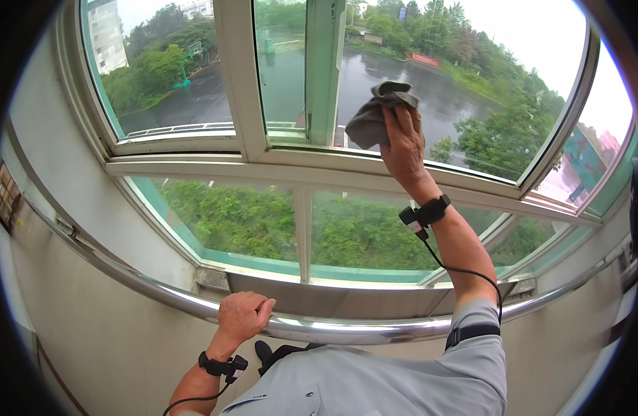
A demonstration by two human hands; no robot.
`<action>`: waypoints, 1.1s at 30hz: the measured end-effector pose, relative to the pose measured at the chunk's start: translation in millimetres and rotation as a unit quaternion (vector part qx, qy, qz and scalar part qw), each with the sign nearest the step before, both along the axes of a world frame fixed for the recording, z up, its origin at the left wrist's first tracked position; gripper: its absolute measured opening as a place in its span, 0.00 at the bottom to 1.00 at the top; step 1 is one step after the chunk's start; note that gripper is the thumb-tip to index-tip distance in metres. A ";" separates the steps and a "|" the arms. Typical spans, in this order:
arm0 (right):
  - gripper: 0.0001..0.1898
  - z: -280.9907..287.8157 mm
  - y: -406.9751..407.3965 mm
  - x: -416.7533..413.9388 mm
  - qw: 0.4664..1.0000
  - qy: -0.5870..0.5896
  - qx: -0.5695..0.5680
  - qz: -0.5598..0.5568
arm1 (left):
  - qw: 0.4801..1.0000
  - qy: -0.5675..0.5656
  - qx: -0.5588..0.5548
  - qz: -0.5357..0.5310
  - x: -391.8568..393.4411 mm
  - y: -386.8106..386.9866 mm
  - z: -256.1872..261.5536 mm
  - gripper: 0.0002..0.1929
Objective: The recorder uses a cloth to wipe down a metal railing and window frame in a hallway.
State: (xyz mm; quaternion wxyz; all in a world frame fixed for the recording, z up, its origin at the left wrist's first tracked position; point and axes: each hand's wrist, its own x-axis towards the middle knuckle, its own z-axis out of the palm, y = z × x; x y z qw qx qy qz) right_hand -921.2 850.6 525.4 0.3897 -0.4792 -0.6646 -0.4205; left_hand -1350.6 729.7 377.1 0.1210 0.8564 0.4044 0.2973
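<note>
With my right hand [403, 143] I hold a bunched dark grey cloth [373, 122] up at a large window pane [470, 99]. My fingers lie over the cloth's right side; whether it presses on the glass is hard to tell. Lower down, my left hand [244, 314] rests curled on a shiny metal handrail [350, 330], its fingers mostly hidden. White window frames [319, 161] run between the upper panes and a lower row of glass.
The handrail bends across in front of my body, between me and the window. Below the lower panes is a brown tiled sill [371, 303]. A cable [456, 269] runs along my right arm from a wrist-strapped sensor [415, 221]. A pale wall [90, 197] stands at left.
</note>
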 end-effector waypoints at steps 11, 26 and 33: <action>0.26 114.5 49.3 -49.3 0.985 -0.114 0.096 0.085 | 1.000 0.007 -0.016 0.021 -0.3 -1.6 4.1 0.09; 0.35 124.1 -23.4 103.9 0.979 -0.017 0.190 -0.066 | 0.999 0.008 -0.035 0.015 0.9 -1.3 6.2 0.09; 0.37 24.0 -29.6 70.8 0.993 0.029 0.097 -0.068 | 0.999 0.008 -0.028 0.021 1.2 -1.0 3.8 0.10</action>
